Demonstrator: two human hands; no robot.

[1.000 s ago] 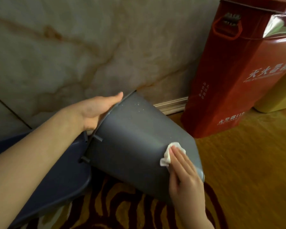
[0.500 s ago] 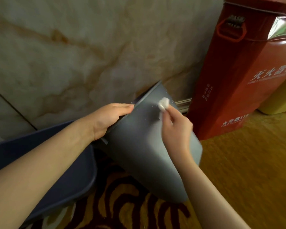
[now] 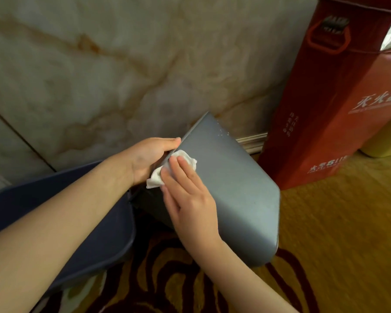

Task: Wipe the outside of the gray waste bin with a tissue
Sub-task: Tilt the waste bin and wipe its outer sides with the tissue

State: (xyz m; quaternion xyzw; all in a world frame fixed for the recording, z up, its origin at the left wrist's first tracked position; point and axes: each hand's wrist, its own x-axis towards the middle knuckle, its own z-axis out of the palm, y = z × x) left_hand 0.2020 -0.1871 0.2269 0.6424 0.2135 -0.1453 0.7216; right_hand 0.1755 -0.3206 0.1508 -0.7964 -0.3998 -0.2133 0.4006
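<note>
The gray waste bin [image 3: 235, 190] is tipped on its side, its base toward the lower right and its rim up by the wall. My left hand [image 3: 148, 158] grips the bin's rim at its upper left edge. A crumpled white tissue [image 3: 185, 159] lies flat on the bin's outer wall near that rim, with my right hand [image 3: 187, 197] pressing on it, fingers together. Small white specks show on the bin near its top corner.
A tall red box [image 3: 325, 114] with white lettering stands against the marble wall [image 3: 99, 75] just right of the bin. A dark blue lid or tub [image 3: 81, 220] lies under my left forearm. A yellow container [image 3: 386, 141] sits at far right. Patterned carpet [image 3: 336, 245] covers the floor.
My right hand slid the tissue from the bin's lower wall up to the top corner, then down-left to the rim beside my left hand. The bin tilted slightly more upright.
</note>
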